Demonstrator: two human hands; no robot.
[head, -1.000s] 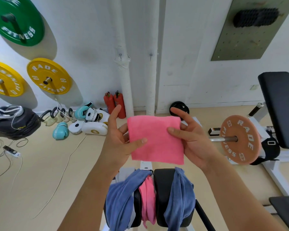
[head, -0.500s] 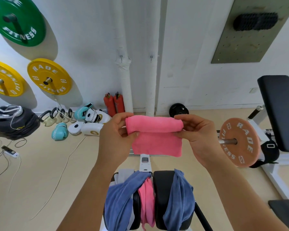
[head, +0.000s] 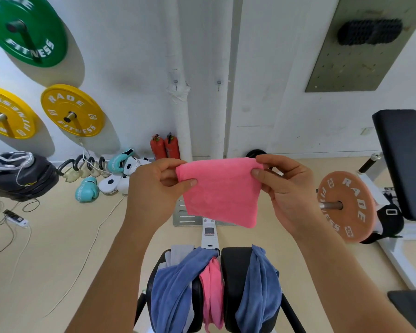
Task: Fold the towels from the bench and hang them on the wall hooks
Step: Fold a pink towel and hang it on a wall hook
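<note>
Pink towel (head: pixel 220 192), newly folded smaller, is pinched at its top corners by left hand (head: pixel 157 186) and right hand (head: pixel 283 188), ready for wall hooks (head: pixel 175 82).

Two pink towels (head: pixel 221 191), two blue towels (head: pixel 173 282), two wall hooks (head: pixel 175 82), two hands (head: pixel 154 188).

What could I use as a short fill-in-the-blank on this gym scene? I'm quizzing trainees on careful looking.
1. Both hands, left hand and right hand, pinch a folded towel coloured ____.
2. Beside the pink towel on the bench hang two towels, and, coloured ____.
3. The two wall hooks, and, currently hold ____ towels.
4. The topmost plate on the wall is coloured ____.

Missing words: pink; blue; no; green
</note>
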